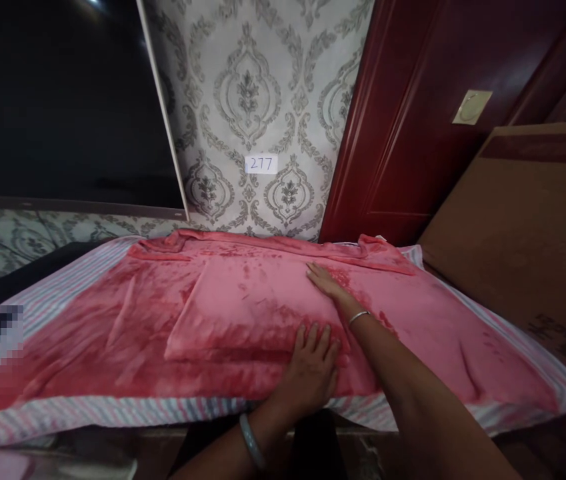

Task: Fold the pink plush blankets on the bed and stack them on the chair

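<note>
A pink plush fabric (123,333) with darker brushed patches spreads across a striped cloth (127,412). On its middle lies a raised, pillow-like rectangular pink plush bundle (243,300); what is inside it, if anything, cannot be seen. My left hand (313,363), with a pale bangle on its wrist, presses on the bundle's near right corner, fingers apart. Farther back, my right hand (325,279) rests flat along the bundle's right edge, fingers stretched out. A thin silver bracelet circles the right wrist. Neither hand grips anything.
Behind the surface stands a patterned wall bearing a paper label (261,164) marked 277. A large dark screen (63,100) is at left. On the right are a dark red door (407,120) and a big cardboard box (523,220). Rolled pink fabric (273,243) runs along the far edge.
</note>
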`<state>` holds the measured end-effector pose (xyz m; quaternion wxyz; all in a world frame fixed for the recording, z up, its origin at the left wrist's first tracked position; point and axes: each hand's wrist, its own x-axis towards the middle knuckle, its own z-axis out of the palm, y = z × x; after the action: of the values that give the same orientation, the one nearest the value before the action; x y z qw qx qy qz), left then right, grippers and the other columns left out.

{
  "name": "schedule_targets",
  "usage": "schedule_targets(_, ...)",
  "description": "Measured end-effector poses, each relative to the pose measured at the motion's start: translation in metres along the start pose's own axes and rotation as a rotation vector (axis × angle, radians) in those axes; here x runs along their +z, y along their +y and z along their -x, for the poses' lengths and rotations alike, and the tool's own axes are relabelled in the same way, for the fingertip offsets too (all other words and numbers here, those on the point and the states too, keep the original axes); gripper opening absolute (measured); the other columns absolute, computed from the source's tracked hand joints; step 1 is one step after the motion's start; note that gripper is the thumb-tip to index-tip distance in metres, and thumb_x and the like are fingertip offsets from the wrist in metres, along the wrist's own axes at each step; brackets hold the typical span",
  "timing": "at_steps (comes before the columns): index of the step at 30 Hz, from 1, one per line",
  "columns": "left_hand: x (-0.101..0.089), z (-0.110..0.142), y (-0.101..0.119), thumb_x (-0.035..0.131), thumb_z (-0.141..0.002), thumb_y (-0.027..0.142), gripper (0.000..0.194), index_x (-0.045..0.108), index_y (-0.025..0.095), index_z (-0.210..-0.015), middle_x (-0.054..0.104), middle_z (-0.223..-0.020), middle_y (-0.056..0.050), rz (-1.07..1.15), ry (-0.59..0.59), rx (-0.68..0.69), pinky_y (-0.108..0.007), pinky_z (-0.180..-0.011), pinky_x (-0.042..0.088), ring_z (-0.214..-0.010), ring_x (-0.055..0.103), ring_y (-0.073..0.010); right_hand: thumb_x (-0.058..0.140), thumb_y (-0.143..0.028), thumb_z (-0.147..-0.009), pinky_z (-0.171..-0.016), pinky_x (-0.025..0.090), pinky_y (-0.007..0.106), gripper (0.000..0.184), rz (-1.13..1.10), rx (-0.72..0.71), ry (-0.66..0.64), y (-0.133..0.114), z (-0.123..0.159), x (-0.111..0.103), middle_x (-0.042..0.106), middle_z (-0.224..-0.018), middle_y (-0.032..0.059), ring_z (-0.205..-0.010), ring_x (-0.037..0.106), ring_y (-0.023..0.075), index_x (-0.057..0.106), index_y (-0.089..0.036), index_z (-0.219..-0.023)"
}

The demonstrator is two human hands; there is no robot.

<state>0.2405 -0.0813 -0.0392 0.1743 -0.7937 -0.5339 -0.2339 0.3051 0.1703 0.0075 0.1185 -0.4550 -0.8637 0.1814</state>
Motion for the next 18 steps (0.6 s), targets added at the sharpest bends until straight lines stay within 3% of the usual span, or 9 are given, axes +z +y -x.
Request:
schedule_targets(4, -0.007, 0.005, -0.003, 0.05, -0.098, 0.04, 0.05, 0.054, 0.023, -0.145, 0.055, -0.151, -0.009, 0.054, 0.04, 0.028, -0.056, -0.122, 0.023, -0.143, 0.043, -0.0289, 0.025, -0.056, -0.106, -0.126, 0.011, 0.057, 0.064, 0.028, 0.005, 0.047, -0.009, 0.017, -0.006, 0.026, -0.167, 0.0098, -0.157, 0.013, 0.0293, 0.038, -0.021, -0.159)
schedule_targets(8, -0.026, 0.024, -0.021, 0.057, -0.094, 0.037, 0.054, 0.054, 0.023, -0.145, 0.057, -0.148, -0.012, 0.047, 0.087, -0.056, -0.06, -0.124, 0.017, -0.143, 0.043, -0.029, 0.029, -0.059, -0.105, -0.126, 0.018, 0.055, 0.062, 0.032, -0.223, 0.026, -0.04, 0.04, 0.002, 0.032, -0.166, 0.0068, -0.156, 0.018, 0.0295, 0.046, -0.026, -0.155)
schedule_targets(13, -0.043, 0.052, -0.054, 0.062, -0.091, 0.039, 0.057, 0.055, 0.023, -0.145, 0.052, -0.153, -0.013, -0.07, 0.114, -0.204, -0.061, -0.122, 0.021, -0.144, 0.041, -0.0334, 0.033, -0.053, -0.105, -0.124, 0.02, 0.057, 0.055, 0.067, -0.466, -0.147, -0.098, 0.059, 0.023, 0.027, -0.168, 0.0039, -0.156, 0.018, 0.0305, 0.043, -0.033, -0.156)
schedule_targets(18, -0.038, 0.066, -0.061, 0.061, -0.092, 0.043, 0.062, 0.049, 0.026, -0.15, 0.047, -0.157, -0.011, -0.156, 0.106, -0.166, -0.058, -0.122, 0.021, -0.148, 0.034, -0.0332, 0.039, -0.055, -0.104, -0.122, 0.014, 0.065, 0.06, 0.162, -0.414, -0.19, -0.126, 0.042, 0.028, 0.018, -0.17, 0.0024, -0.157, 0.009, 0.0341, 0.032, -0.037, -0.16)
